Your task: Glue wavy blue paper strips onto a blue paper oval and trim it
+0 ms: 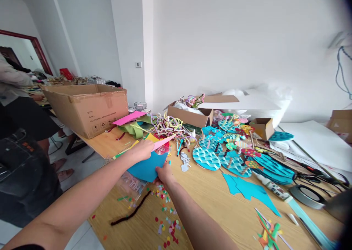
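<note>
Head view: two bare hands at work over a table spread with craft materials. At the centre of the frame, the right hand has its grip clamped on the lower right edge of a blue sheet, thumb on the upper face. Just above and to the left, the left hand reaches across the same sheet, its grip closed on a pink sheet whose narrow end points right; whether its fingers also touch the blue one, I cannot tell from where I stand. Lower centre: a dark brown pipe cleaner lies near scattered confetti. Above centre: a tangle of pipe cleaners lies in front of a small open carton. Right of centre: wavy-patterned blue discs, with jagged blue paper pieces below them. Lower right: a roll of tape. Upper left: a large cardboard box on the table; at the left edge, a standing person.
</note>
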The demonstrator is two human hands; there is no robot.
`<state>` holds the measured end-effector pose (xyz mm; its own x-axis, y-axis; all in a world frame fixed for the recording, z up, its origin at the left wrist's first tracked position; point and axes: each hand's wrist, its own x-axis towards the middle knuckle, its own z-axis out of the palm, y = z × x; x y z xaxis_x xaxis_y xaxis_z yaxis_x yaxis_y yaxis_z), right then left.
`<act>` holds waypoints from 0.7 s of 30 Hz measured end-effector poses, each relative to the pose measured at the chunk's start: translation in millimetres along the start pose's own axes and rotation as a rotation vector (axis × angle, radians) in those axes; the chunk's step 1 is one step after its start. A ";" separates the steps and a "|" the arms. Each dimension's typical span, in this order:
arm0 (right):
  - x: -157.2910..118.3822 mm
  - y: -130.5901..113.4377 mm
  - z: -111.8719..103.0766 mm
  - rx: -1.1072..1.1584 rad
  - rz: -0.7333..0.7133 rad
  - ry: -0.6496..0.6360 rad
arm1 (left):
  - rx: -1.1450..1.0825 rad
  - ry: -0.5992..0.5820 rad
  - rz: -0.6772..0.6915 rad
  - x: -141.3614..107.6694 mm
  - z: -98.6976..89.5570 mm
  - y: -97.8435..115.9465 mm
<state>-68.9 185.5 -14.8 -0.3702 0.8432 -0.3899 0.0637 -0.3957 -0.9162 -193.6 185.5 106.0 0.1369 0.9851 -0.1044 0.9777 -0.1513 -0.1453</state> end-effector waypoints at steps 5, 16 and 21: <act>-1.6 -8.0 1.6 -0.150 0.139 0.088 | -0.020 -0.004 0.003 -8.1 -3.9 6.1; -21.7 -22.6 1.0 -0.145 0.203 0.075 | -0.055 -0.043 0.068 -15.7 16.9 34.2; -28.4 -27.5 -2.6 -0.101 0.200 0.044 | -0.075 -0.084 0.113 -17.4 30.5 43.4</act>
<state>-57.7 173.4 21.2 -0.3008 0.7676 -0.5659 0.2249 -0.5196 -0.8243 -158.4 159.3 71.4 0.2363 0.9513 -0.1980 0.9663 -0.2514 -0.0546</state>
